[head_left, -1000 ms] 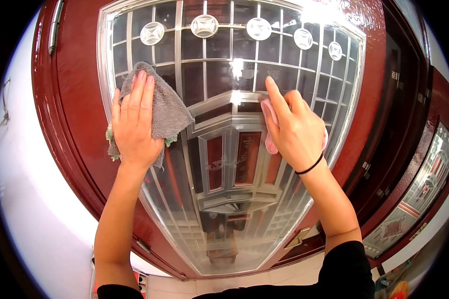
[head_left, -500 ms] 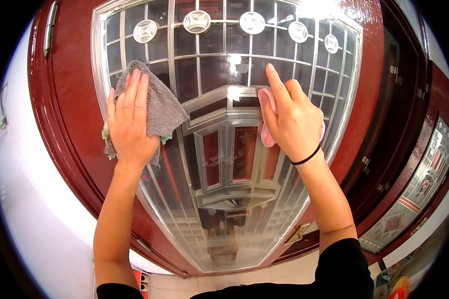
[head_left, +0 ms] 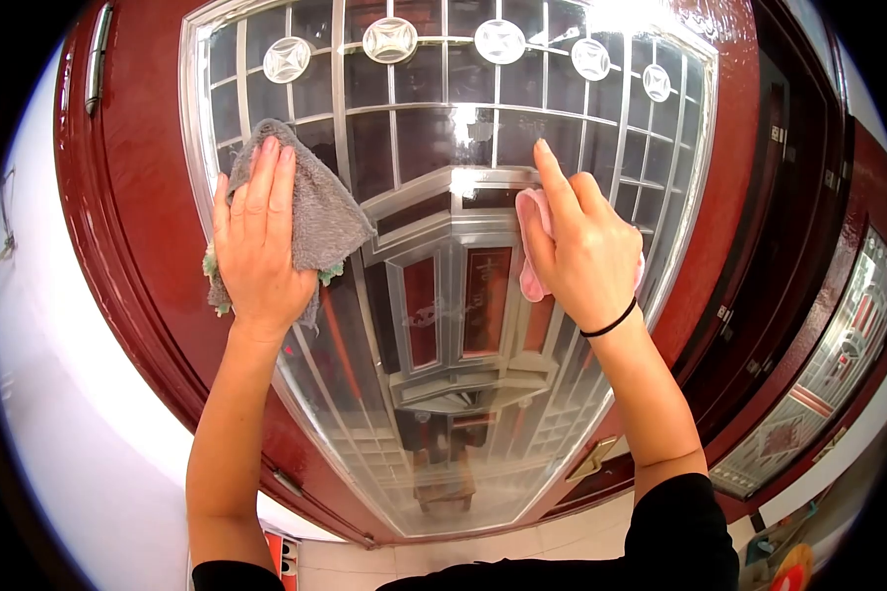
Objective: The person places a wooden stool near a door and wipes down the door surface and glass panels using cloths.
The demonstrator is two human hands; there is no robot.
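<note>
My left hand (head_left: 261, 241) lies over a grey cloth (head_left: 325, 212), holding it against the left side of the door's glass panel (head_left: 365, 492) and its frame. A green, frilly-edged piece (head_left: 331, 273) peeks out beneath the palm. My right hand (head_left: 591, 251), with a black band at the wrist, grips a pink cloth (head_left: 532, 281) on the glass right of the middle. Its index finger points up while the other fingers curl around the cloth, much of which is hidden by the hand.
A dark red door frame (head_left: 138, 197) surrounds the glass, which has silver bars and round ornaments (head_left: 389, 40). A brass handle (head_left: 593, 458) sits low on the right. A white wall (head_left: 59, 325) stands at left, another patterned glass panel (head_left: 818, 384) at right, and shoes (head_left: 288, 559) below.
My right hand has slid slightly down and to the right with the pink cloth. The left hand and grey cloth stay almost where they were.
</note>
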